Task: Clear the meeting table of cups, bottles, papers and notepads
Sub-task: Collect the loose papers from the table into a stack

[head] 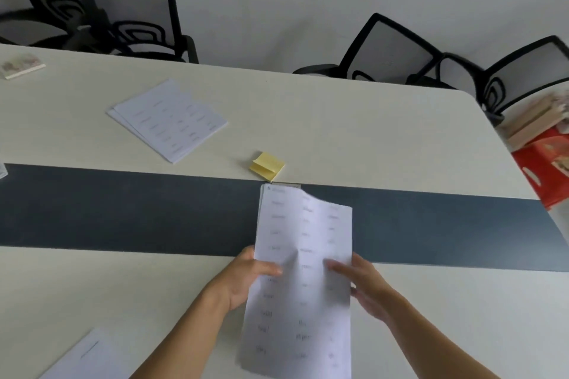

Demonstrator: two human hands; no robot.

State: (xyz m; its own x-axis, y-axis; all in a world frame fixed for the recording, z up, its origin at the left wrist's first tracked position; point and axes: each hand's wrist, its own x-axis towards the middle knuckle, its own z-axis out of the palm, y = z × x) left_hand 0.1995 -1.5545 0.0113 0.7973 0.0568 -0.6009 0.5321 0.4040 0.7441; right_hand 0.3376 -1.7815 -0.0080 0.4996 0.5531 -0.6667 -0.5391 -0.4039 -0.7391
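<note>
Far left: a small notepad (21, 66) lies near the far edge of the pale surface (369, 132). Near left corner: a single sheet (86, 357) lies flat. Beyond the dark band (123, 209) that crosses the surface, a stack of printed papers (167, 120) lies askew. Centre: the left hand (246, 280) grips the left edge of the held sheets (304, 255), thumb on the printed face, fingers behind. These sheets are raised off the surface, their top edge over the dark band. Just beyond that edge, a yellow sticky-note pad (267, 166) rests on the surface. The right hand (366, 286), blurred, pinches the sheets' right edge, thumb in front. Far right: a red box (545, 169) sits beside the surface's corner.
</note>
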